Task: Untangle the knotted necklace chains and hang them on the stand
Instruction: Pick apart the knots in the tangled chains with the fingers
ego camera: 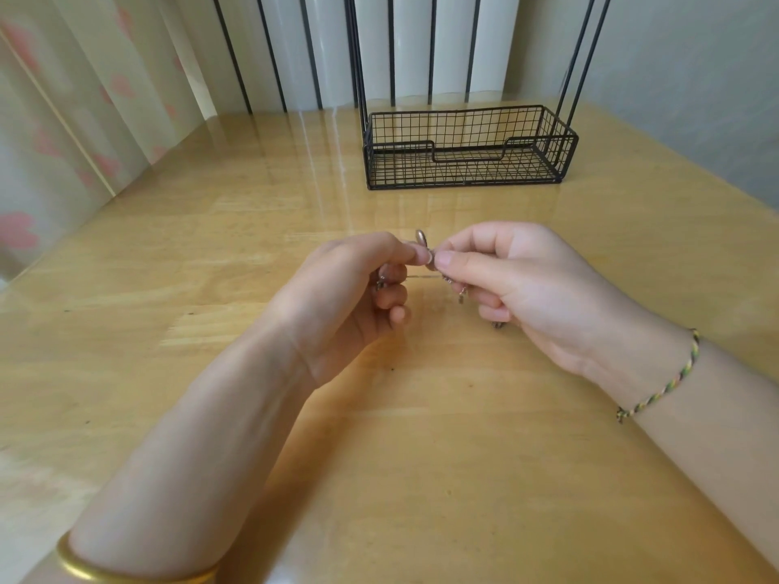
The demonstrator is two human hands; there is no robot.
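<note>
Both hands meet above the middle of the wooden table, fingertips almost touching. My left hand pinches the knotted necklace chains between thumb and forefinger, and my right hand pinches them from the other side. A small oval pendant sticks up between the fingertips. A thin stretch of chain runs level between the two hands, and short ends with clasps dangle under my right fingers. Most of the chain is hidden inside the hands. The black wire stand sits at the back of the table, its basket base holding nothing.
The stand's thin black uprights rise out of the top of the view. A curtain with pink hearts hangs at the left. A white radiator stands behind the table and a grey wall at the right.
</note>
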